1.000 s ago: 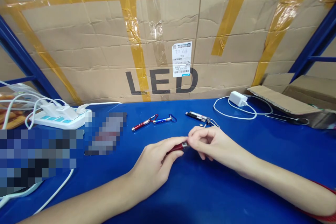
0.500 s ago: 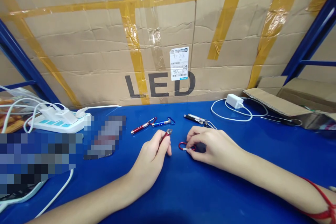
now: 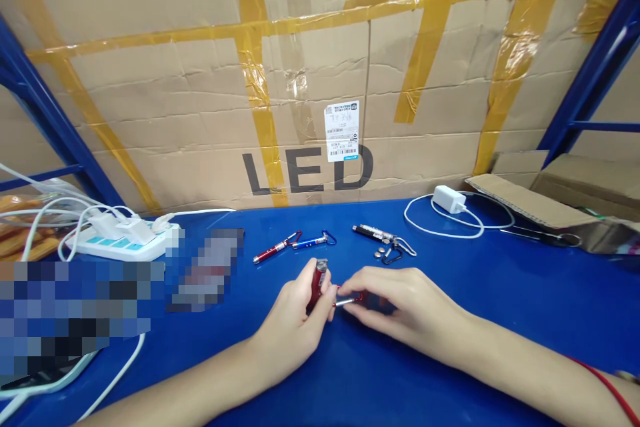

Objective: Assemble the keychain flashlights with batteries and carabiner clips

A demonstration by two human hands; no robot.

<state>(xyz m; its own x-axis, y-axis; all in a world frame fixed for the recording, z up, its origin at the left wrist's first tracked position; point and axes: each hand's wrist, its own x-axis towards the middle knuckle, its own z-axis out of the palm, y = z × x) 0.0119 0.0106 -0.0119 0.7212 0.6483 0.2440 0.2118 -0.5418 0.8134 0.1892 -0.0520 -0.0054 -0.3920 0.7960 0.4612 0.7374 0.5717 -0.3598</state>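
Note:
My left hand (image 3: pixel 300 317) grips a dark red tube (image 3: pixel 317 287) with a silvery end pointing up. Close on its right, my right hand (image 3: pixel 405 300) pinches a red carabiner (image 3: pixel 345 302) with a silver gate, its left end by my left fingertips. Whether carabiner and tube are joined is hidden. Behind my hands lie a red penlight (image 3: pixel 270 252) and a blue penlight (image 3: pixel 310 242), each with a carabiner. Further right is a black penlight (image 3: pixel 373 233), with a black carabiner (image 3: pixel 393 254) and small round silver pieces (image 3: pixel 379 254) beside it.
At the left are a white power strip (image 3: pixel 125 247) with plugs and cables, and blurred items. A white charger (image 3: pixel 449 199) with a looped cable lies back right, near tweezers or scissors and an open cardboard box (image 3: pixel 530 203). A large taped carton (image 3: pixel 200 107) stands behind the blue table (image 3: pixel 380 387).
My right hand has brought the red carabiner left, up to my left hand. The tube is now more upright. The black carabiner and silver pieces have come into view.

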